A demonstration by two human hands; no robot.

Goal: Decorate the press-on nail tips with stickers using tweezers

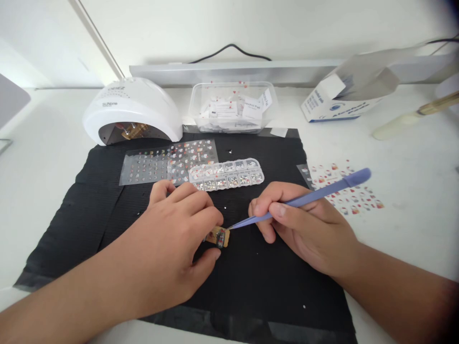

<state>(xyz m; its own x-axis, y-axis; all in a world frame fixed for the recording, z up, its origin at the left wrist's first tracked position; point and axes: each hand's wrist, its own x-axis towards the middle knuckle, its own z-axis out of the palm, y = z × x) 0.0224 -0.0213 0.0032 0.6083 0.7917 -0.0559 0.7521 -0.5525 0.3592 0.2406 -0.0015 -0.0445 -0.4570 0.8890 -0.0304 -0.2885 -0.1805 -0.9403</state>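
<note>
My left hand point(182, 229) is closed around a small gold-coloured nail holder point(227, 237), thumb and fingers on either side of it. On the holder's exposed end sits a dark false nail point(221, 238) dotted with tiny coloured bits; my fingers hide the rest. In my right hand point(301, 220) is a pair of purple tweezers point(315, 193), gripped like a pen and slanting down to the left. Their tips touch or nearly touch the nail's upper edge; whether they pinch anything is too small to tell. Just beyond my left fingers lies a clear compartment case point(233, 182) of small gems.
Sticker sheets point(193, 155) lie on the black mat point(279, 296), with another sticker sheet point(353, 191) to the right. A white nail lamp point(132, 107) stands behind left. Further back are a clear tub point(195, 102) of packets, an alcohol pad box point(337, 105) and a brush point(398, 125).
</note>
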